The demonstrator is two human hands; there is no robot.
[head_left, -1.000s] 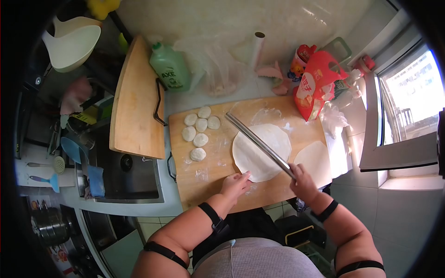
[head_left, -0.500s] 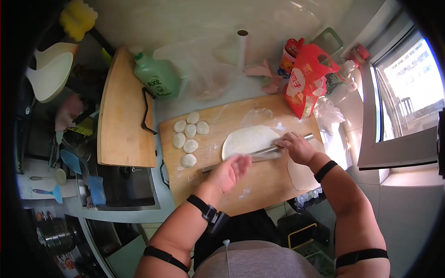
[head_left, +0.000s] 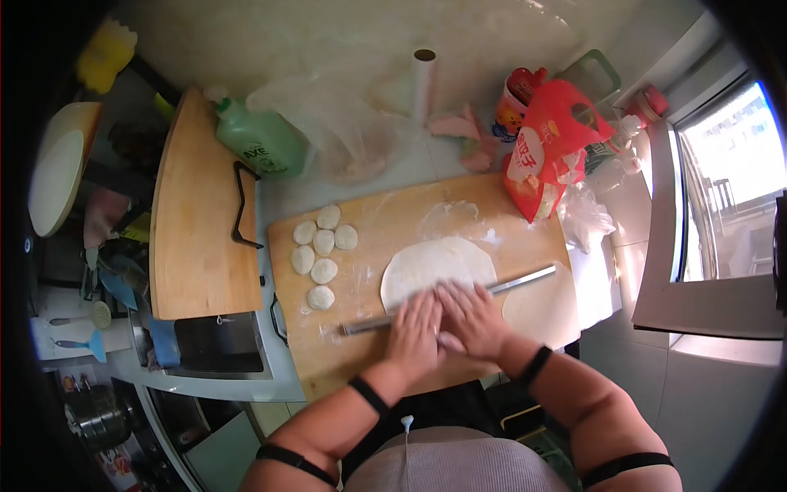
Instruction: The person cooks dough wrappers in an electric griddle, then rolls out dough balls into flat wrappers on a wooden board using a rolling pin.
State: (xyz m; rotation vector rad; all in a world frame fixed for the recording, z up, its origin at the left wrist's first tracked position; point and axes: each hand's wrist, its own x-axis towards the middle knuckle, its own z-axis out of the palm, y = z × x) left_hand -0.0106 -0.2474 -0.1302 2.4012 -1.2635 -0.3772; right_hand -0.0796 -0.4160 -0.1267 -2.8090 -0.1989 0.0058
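Side by side, my left hand (head_left: 415,334) and my right hand (head_left: 473,321) lie flat on the middle of a metal rolling pin (head_left: 525,280), fingers stretched over it. The pin lies slantwise across the near part of a round sheet of dough (head_left: 437,266). This sheet rests on a wooden board (head_left: 361,361). A second flat dough sheet (head_left: 537,312) is at the board's right edge, under the pin's right end. Several small dough discs (head_left: 324,241) sit at the board's left.
Behind the board stand a green bottle (head_left: 261,141), a plastic bag (head_left: 352,143) and a white roll (head_left: 423,90). A red bag (head_left: 545,152) touches the back right corner. An upright wooden board (head_left: 205,221) and a sink (head_left: 217,348) are left.
The rolling pin has gone from raised in my right hand to lying across the dough. My left hand has left the dough's edge, and both hands have come together on the pin.
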